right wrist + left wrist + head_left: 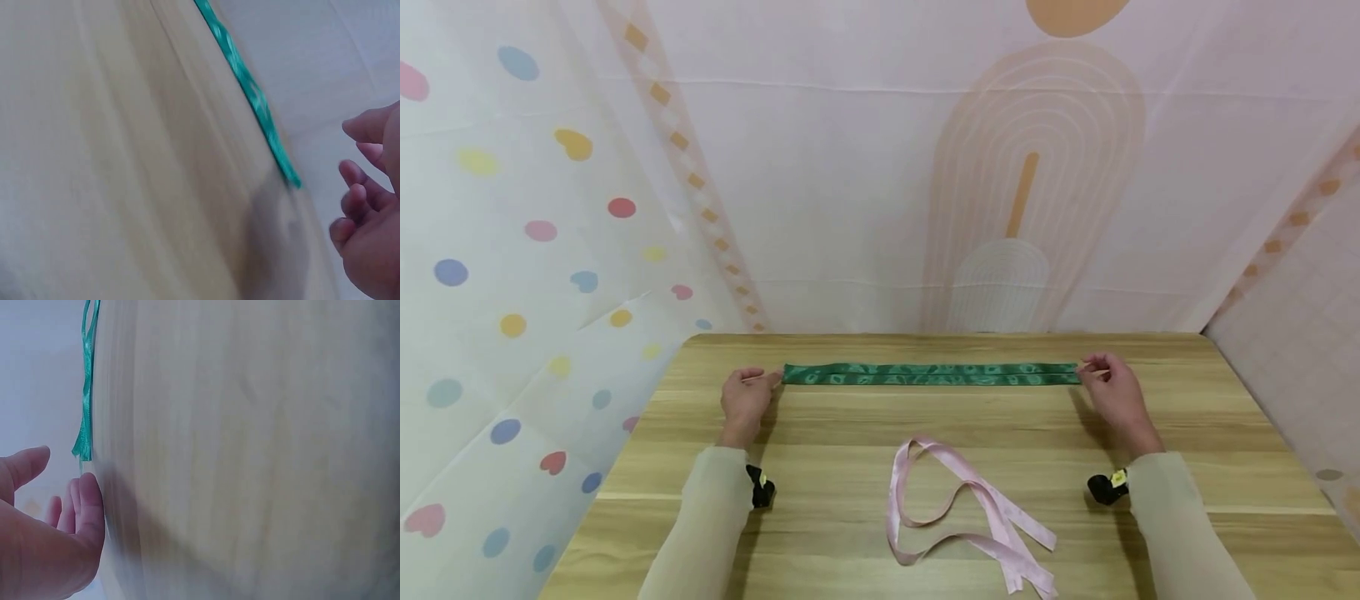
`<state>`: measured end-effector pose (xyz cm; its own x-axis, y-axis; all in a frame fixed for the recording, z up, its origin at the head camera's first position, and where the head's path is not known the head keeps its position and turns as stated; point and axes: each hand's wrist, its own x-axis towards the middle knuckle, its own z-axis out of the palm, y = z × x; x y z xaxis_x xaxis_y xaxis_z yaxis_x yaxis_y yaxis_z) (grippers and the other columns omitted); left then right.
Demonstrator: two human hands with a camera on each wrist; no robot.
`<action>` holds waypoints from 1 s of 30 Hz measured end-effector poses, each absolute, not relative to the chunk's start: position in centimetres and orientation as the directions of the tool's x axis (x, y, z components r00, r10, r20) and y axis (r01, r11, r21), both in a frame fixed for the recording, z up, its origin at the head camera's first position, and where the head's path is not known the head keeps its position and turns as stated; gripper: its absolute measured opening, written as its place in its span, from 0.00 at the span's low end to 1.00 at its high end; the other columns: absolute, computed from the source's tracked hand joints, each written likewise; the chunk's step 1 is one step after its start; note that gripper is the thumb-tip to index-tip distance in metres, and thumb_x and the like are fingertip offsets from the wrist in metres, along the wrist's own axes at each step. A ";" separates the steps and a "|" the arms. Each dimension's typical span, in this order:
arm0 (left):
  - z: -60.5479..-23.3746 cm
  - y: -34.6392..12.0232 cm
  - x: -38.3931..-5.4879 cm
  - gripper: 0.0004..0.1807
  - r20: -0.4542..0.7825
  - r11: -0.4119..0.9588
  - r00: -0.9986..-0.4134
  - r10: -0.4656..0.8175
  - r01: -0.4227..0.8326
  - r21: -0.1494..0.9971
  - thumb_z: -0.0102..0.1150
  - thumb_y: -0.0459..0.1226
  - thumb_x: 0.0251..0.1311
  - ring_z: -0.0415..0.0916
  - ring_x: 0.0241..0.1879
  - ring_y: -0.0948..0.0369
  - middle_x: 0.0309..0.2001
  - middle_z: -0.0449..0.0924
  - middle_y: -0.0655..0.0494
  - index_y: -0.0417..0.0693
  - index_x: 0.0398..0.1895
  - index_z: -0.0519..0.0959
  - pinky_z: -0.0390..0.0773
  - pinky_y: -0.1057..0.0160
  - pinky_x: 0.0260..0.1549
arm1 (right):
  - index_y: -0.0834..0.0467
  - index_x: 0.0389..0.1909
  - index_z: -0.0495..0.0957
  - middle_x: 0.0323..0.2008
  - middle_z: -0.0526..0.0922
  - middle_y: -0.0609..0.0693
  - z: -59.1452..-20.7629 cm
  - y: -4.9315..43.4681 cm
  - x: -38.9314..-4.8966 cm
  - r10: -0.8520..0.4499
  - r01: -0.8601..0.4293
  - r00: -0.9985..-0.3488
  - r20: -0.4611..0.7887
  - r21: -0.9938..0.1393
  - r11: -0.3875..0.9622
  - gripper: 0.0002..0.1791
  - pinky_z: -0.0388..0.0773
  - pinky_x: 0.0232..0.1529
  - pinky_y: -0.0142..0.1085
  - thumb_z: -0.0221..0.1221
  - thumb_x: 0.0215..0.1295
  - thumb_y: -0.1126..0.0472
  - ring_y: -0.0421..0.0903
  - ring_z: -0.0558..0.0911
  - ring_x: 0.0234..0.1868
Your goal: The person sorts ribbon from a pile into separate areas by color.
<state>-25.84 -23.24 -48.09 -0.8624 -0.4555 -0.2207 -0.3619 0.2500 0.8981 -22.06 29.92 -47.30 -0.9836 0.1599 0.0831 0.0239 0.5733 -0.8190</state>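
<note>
A shiny green ribbon (865, 380) lies straight across the far part of the wooden table in two parallel strips. At its left end is my left hand (747, 404); in the left wrist view its thumb stands apart from the fingers, and the fingertips are just short of the ribbon's frayed end (83, 449). My right hand (1116, 400) is by the other end, fingers loosely bent. The right wrist view shows a gap between these fingers (355, 200) and the green ribbon's tip (294, 179).
Nearer to me, a pink ribbon (894, 504) lies in loose loops on the wooden table (820, 483), between my forearms. Patterned cloth (820, 208) hangs behind the table's far edge, with dotted cloth (475, 358) at the left.
</note>
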 end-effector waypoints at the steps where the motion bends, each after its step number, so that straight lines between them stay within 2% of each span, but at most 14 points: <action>1: -48.1 -23.2 -25.8 0.24 -0.212 0.256 -0.865 -0.455 -0.356 0.899 0.62 0.44 0.66 0.69 0.42 0.58 0.46 0.73 0.50 0.40 0.58 0.70 0.69 0.63 0.37 | 0.67 0.57 0.69 0.48 0.77 0.61 -47.2 29.7 -22.1 0.131 0.003 -0.987 0.089 -0.815 0.579 0.19 0.72 0.34 0.33 0.53 0.75 0.58 0.44 0.72 0.38; 6: -48.2 -22.7 -25.5 0.20 -0.182 0.278 -0.884 -0.430 -0.322 0.905 0.61 0.42 0.66 0.71 0.37 0.62 0.40 0.76 0.54 0.40 0.54 0.72 0.71 0.65 0.35 | 0.68 0.55 0.70 0.44 0.78 0.60 -46.7 28.2 -22.4 -0.030 -0.089 -0.996 0.088 -0.815 0.572 0.17 0.74 0.34 0.34 0.54 0.75 0.60 0.49 0.76 0.38; 11: -47.9 -21.9 -25.4 0.16 -0.223 0.200 -0.925 -0.307 -0.292 0.935 0.58 0.38 0.68 0.76 0.30 0.65 0.37 0.81 0.52 0.37 0.52 0.73 0.78 0.68 0.32 | 0.67 0.49 0.73 0.40 0.79 0.60 -46.5 26.2 -22.6 -0.139 -0.150 -0.986 0.087 -0.827 0.542 0.10 0.73 0.33 0.34 0.55 0.73 0.66 0.51 0.76 0.37; 15: -47.6 -21.2 -25.1 0.14 -0.255 0.176 -0.948 -0.192 -0.289 0.941 0.55 0.36 0.70 0.78 0.31 0.64 0.38 0.82 0.48 0.35 0.52 0.72 0.81 0.67 0.33 | 0.65 0.46 0.74 0.39 0.80 0.59 -46.3 24.6 -22.6 -0.215 -0.203 -0.971 0.103 -0.828 0.523 0.08 0.73 0.32 0.33 0.57 0.72 0.66 0.49 0.74 0.36; 23: -47.6 -19.8 -23.6 0.13 -0.237 0.274 -0.970 -0.048 -0.241 0.931 0.52 0.35 0.72 0.81 0.35 0.60 0.44 0.84 0.41 0.35 0.53 0.73 0.83 0.63 0.35 | 0.64 0.43 0.76 0.37 0.80 0.54 -45.7 21.2 -22.4 -0.335 -0.273 -0.936 0.108 -0.826 0.494 0.05 0.74 0.37 0.33 0.57 0.71 0.66 0.47 0.75 0.37; 30: -47.6 -17.4 -22.3 0.12 -0.241 0.292 -0.969 0.054 -0.215 0.932 0.53 0.35 0.71 0.82 0.33 0.59 0.41 0.85 0.42 0.35 0.51 0.74 0.83 0.61 0.35 | 0.63 0.41 0.77 0.36 0.81 0.54 -46.1 18.5 -22.4 -0.445 -0.337 -0.888 0.118 -0.824 0.456 0.03 0.75 0.38 0.32 0.58 0.70 0.67 0.47 0.77 0.38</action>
<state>-22.28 -17.42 -47.59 -0.9691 0.0537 -0.2408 -0.2154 0.2920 0.9319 -22.39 18.54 -46.11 -0.8880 -0.4445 0.1177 -0.3374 0.4559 -0.8236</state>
